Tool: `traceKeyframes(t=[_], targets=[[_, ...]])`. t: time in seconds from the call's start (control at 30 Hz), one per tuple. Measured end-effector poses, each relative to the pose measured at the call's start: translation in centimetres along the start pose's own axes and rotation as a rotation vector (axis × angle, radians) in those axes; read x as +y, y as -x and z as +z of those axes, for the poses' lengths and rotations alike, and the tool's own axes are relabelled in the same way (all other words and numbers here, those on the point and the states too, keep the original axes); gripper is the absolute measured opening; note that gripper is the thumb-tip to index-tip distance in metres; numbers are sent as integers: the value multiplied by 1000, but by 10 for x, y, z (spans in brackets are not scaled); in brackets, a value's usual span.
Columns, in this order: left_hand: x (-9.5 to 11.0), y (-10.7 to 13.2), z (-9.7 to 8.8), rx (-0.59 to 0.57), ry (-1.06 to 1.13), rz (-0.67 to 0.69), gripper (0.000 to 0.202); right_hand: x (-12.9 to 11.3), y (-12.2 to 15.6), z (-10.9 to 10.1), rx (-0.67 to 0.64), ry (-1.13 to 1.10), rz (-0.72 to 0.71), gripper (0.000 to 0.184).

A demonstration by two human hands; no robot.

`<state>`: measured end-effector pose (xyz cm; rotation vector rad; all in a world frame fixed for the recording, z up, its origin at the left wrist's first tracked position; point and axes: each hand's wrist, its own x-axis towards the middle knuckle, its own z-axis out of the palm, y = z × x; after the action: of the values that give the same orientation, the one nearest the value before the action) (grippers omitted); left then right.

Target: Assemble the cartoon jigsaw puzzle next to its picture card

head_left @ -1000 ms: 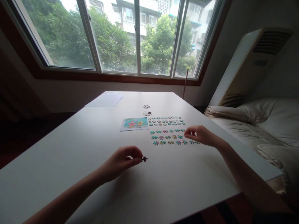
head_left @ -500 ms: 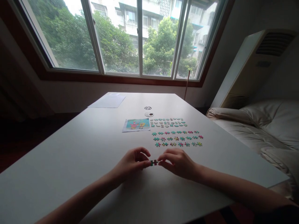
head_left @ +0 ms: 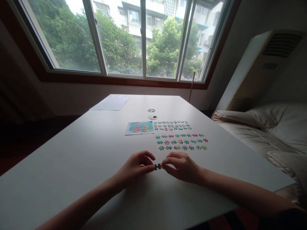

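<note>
On the white table (head_left: 83, 153), my left hand (head_left: 135, 166) and my right hand (head_left: 183, 166) meet fingertip to fingertip. Between them they pinch small jigsaw pieces (head_left: 157, 166), green and dark, held together just above the tabletop. Both hands are closed in a pinch. Beyond them lie rows of loose coloured puzzle pieces (head_left: 181, 142), and farther back a second group of smaller-looking pieces (head_left: 172, 125). A printed cartoon picture sheet (head_left: 139, 127) lies left of those rows.
A pale paper sheet (head_left: 109, 103) lies at the table's far left. Two small round objects (head_left: 152, 114) sit near the far middle. A bed with light bedding (head_left: 271, 127) stands to the right, and a large window (head_left: 134, 38) fills the far wall.
My right hand came back from the rows of pieces with one piece and met my left hand near the front edge. Over the last half second both hands stay nearly still.
</note>
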<state>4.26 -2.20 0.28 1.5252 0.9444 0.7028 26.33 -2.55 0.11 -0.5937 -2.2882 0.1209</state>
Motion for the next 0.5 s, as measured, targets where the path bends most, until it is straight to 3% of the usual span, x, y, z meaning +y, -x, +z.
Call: traceKeyframes(t=[0.33,0.5], targets=[[0,0,1,2,-4,25,31,1,0,0,2,25,-16,11],[0,3,-7,80,-92,43,30,14,-6,-13,163,40,25,9]])
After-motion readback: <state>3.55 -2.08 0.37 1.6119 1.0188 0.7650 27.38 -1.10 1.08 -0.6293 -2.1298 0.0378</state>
